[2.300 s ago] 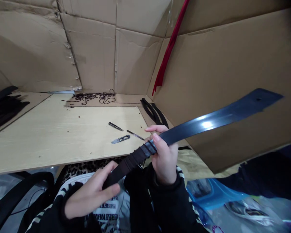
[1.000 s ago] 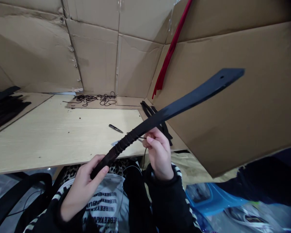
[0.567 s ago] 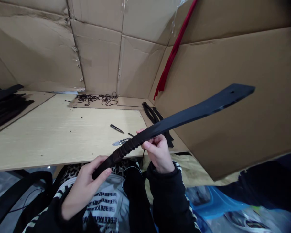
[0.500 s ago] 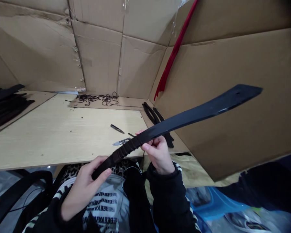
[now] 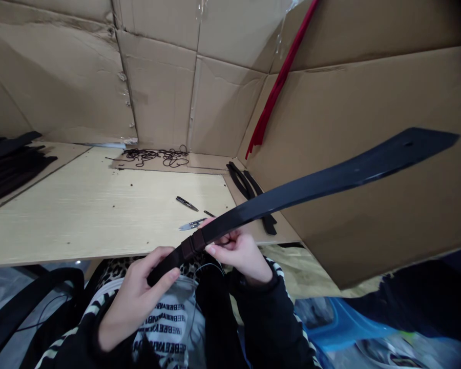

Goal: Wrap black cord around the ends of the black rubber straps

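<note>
A long, dark curved blade-shaped piece [image 5: 311, 189] reaches from my lap up to the right, its pointed end having a small hole. My left hand [image 5: 138, 292] is wrapped round its lower end. Just above that, dark brown cord [image 5: 192, 245] is wound round the piece in a tight band. My right hand [image 5: 242, 252] is closed at the upper side of this band, thumb and fingers pinching around the piece; a short bit of cord shows at the fingers. Some right fingers are hidden behind the piece.
Thread snips [image 5: 187, 203] and a second pair [image 5: 192, 225] lie on the wooden table [image 5: 80, 215]. Tangled cord [image 5: 153, 155] is at the back, dark strips [image 5: 15, 164] at far left, more dark pieces [image 5: 246, 187] at right. Red strips [image 5: 278, 82] hang by the cardboard walls [image 5: 369, 102].
My right hand has moved down and left along the piece. The loose, spread cord turns are now gathered into a compact band. The pointed end has shifted farther right.
</note>
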The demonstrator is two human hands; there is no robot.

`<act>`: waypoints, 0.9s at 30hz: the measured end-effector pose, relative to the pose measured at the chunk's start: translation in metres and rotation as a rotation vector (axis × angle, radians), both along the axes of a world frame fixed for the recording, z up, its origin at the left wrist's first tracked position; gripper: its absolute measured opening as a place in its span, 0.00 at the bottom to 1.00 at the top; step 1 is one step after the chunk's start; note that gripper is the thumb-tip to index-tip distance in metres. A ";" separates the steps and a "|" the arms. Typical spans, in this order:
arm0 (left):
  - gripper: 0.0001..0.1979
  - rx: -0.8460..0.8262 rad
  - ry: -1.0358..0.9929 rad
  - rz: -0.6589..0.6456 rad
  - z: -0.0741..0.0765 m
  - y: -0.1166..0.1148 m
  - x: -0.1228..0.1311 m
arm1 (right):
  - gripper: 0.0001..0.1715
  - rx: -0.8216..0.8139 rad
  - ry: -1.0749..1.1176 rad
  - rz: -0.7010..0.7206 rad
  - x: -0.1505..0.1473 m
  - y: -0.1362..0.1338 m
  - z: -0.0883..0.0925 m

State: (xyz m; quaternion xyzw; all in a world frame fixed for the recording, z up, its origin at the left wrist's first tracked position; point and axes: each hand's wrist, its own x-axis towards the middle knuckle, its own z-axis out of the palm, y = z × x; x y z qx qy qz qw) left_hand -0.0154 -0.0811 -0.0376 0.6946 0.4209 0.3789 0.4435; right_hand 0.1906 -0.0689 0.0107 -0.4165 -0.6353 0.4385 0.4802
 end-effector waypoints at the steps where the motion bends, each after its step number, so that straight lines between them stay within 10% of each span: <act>1: 0.13 -0.004 -0.002 -0.002 0.000 0.000 0.000 | 0.22 -0.006 -0.006 0.004 0.000 0.000 0.000; 27: 0.12 -0.005 0.030 0.020 -0.005 0.001 0.001 | 0.20 -0.040 -0.032 0.131 0.002 0.008 -0.003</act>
